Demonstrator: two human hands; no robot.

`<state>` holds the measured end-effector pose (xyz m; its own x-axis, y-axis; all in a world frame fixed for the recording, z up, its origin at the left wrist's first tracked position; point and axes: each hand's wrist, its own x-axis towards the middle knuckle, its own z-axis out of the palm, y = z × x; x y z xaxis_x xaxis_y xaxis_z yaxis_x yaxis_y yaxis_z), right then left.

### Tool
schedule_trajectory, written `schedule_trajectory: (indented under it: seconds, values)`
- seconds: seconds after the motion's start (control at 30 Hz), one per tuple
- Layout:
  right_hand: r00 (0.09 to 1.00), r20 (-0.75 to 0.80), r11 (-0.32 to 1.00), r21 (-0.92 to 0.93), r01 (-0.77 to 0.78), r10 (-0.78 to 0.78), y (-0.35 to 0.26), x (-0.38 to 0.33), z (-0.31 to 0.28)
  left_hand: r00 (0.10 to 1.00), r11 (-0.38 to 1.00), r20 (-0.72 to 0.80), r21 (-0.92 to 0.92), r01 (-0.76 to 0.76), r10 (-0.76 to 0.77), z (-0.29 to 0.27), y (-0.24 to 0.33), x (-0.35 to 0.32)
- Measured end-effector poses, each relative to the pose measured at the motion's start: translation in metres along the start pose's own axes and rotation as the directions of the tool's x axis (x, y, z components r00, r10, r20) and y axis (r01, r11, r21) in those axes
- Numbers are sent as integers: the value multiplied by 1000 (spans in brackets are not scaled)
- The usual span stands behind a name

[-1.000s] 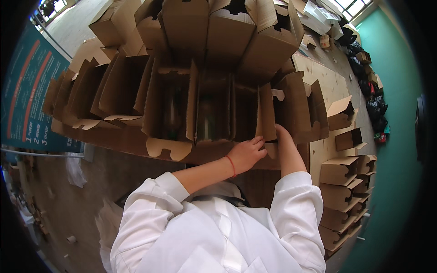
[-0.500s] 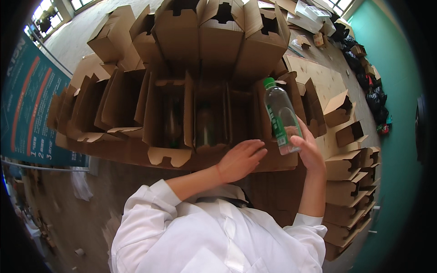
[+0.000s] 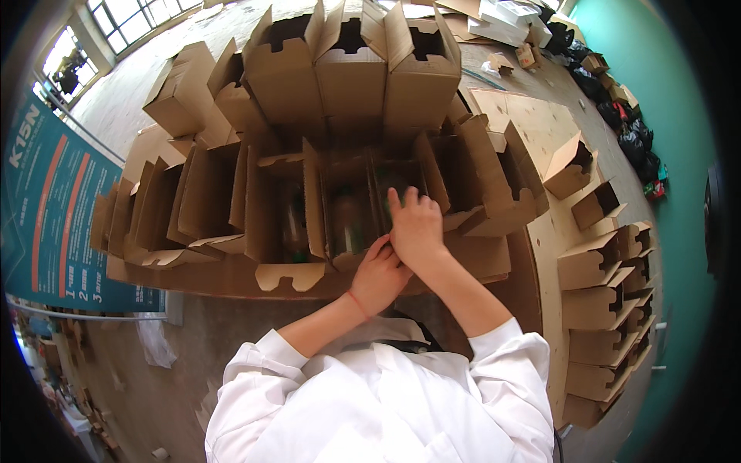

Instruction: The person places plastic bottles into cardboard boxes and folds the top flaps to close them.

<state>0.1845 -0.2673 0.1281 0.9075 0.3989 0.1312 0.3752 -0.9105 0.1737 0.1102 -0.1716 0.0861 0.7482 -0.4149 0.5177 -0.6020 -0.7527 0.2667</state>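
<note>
Bottle (image 3: pixel 390 182) has entered a box (image 3: pixel 417 176), hands (image 3: pixel 419 229) obscuring its long axis.

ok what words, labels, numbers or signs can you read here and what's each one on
Teal banner, left: large white lettering and numerals, legible but not copied out here; its smaller lines are too small to read.
Bottles: any labels too blurred to read.
Cardboard boxes around them: no readable print.

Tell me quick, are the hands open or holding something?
Left hand: near an open box; can't tell its grip.
Right hand: over that box; can't tell its grip.
</note>
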Motion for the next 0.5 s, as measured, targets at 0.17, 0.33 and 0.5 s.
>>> schedule_trajectory:
  seconds: [0.17, 0.33, 0.5]
  values:
    - [963, -252, 956, 248, 158, -94, 3, -10, 14, 999, 997, -36, 72, 25, -23, 3, -5, 1]
    - [867, -497, 837, 487, 248, 32, 28, -53, 0, 993, 994, 40, -4, 113, -113, 1, -7, 0]
    - [871, -444, 892, 452, 13, 212, 84, -51, 10, 989, 985, 114, -131, 112, -98, -25, 8, 25]
